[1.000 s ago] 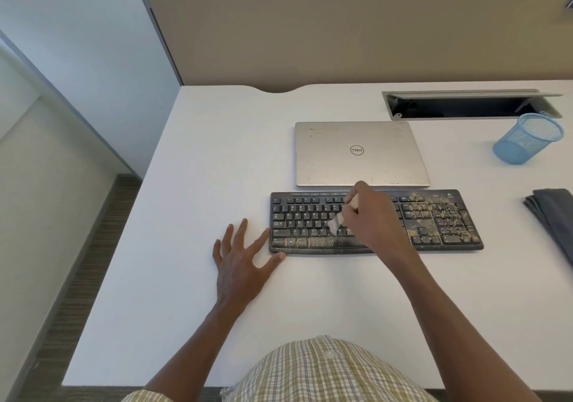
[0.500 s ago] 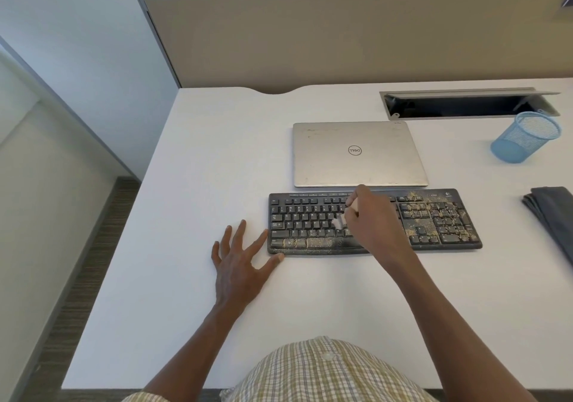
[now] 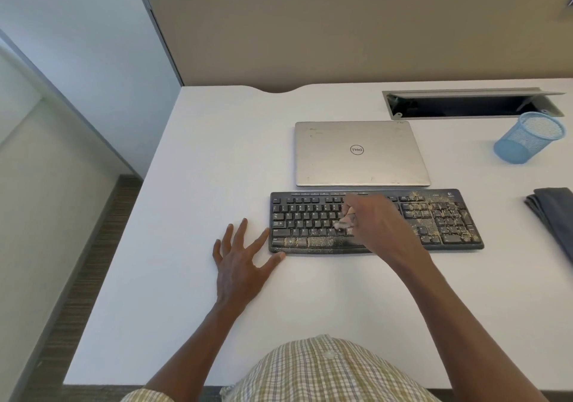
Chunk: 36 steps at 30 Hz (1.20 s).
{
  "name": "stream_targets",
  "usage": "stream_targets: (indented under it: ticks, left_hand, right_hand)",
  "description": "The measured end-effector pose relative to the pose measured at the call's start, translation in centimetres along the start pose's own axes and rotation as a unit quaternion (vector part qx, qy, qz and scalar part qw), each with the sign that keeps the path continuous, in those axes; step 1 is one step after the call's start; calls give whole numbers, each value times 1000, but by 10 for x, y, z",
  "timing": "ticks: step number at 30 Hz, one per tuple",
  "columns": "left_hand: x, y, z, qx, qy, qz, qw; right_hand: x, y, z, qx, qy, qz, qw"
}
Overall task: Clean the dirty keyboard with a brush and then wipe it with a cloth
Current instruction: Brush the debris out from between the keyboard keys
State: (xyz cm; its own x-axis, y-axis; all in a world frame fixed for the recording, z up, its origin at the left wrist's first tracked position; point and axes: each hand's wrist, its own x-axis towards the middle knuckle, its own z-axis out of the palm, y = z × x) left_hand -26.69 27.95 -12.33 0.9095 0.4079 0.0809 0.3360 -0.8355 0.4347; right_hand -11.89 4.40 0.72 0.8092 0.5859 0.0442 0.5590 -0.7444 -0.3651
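White desk [image 3: 192, 184], carrying a dusty black keyboard [image 3: 376, 221] near the middle. Just behind the keyboard, a closed silver laptop [image 3: 361, 153]; right of it, a folded grey cloth [image 3: 553, 212]; behind and right, a tipped blue mesh cup [image 3: 527, 138]. Left of the keyboard, a left hand [image 3: 240, 265] flat on the desk, fingers spread.

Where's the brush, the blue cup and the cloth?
brush [image 3: 343, 223], head view, on its pale bristles.
blue cup [image 3: 524, 139], head view, on its mesh wall.
cloth [image 3: 555, 207], head view, on its folded top.
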Motion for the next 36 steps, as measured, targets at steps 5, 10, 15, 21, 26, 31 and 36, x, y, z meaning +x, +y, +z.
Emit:
stream_targets:
  ticks: [5, 10, 15, 21, 26, 31, 36]
  left_hand:
    - [0, -1, 0, 0, -2, 0, 1000]
    - [0, 0, 1, -1, 2, 0, 1000]
    - [0, 0, 0, 1, -3, 0, 1000]
    - [1, -1, 0, 7, -6, -5, 1000]
    - [0, 0, -1, 5, -7, -3, 1000]
    - [1, -1, 0, 6, -10, -5, 1000]
    - [0, -1, 1, 5, -12, -6, 1000]
  right_hand:
    - [4, -9, 5, 74, 32, -30, 996]
    - [-3, 4, -4, -6, 3, 21, 1000]
    - [1, -2, -4, 68, 19, -5, 997]
    - [-6, 8, -9, 32, 28, 59, 997]
    - [-4, 17, -12, 143, 191, 143, 960]
    - [-2, 10, 4, 145, 188, 166, 957]
    - [-6, 4, 15, 107, 132, 151, 974]
